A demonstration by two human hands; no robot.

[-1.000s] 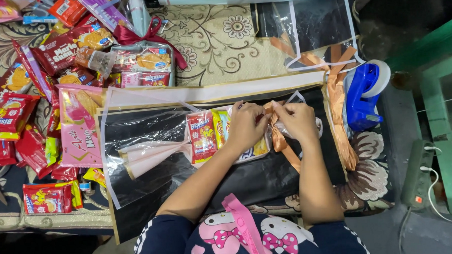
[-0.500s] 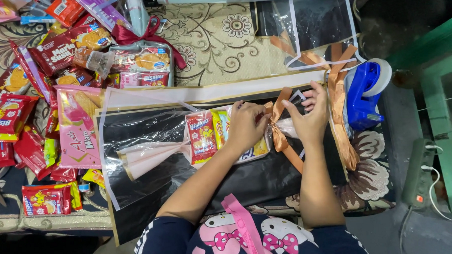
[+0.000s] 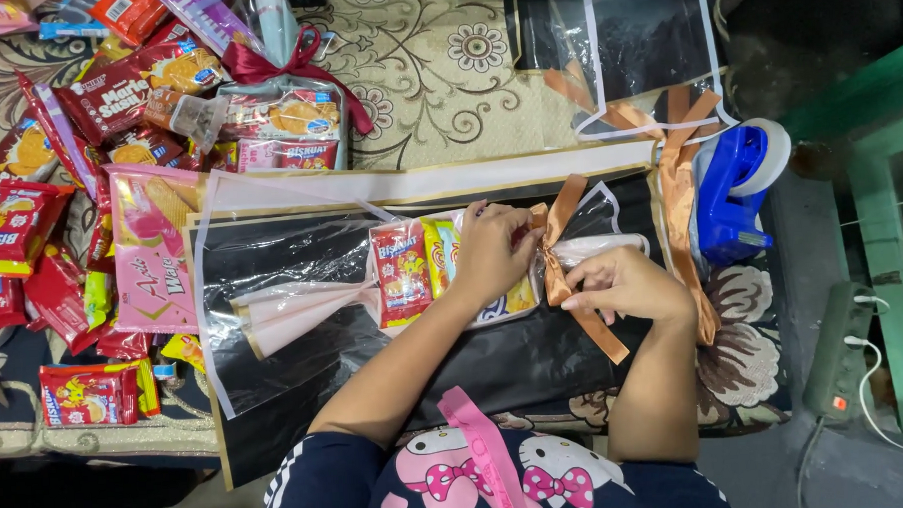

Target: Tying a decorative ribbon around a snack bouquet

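Lowered since before, right hand point(image 3: 628, 286) pinches the orange ribbon point(image 3: 562, 265); left hand point(image 3: 491, 253) clutches the snack bundle point(image 3: 422, 270); blue tape dispenser point(image 3: 734, 189) lies beyond.

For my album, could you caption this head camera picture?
Two hands, left hand and right hand, tie an orange ribbon around a snack bouquet.

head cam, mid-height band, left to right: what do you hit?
Red snack packets → pink wafer pack → pink wrapping cone → red biscuit packet → left hand → orange ribbon → right hand → blue tape dispenser → power strip.
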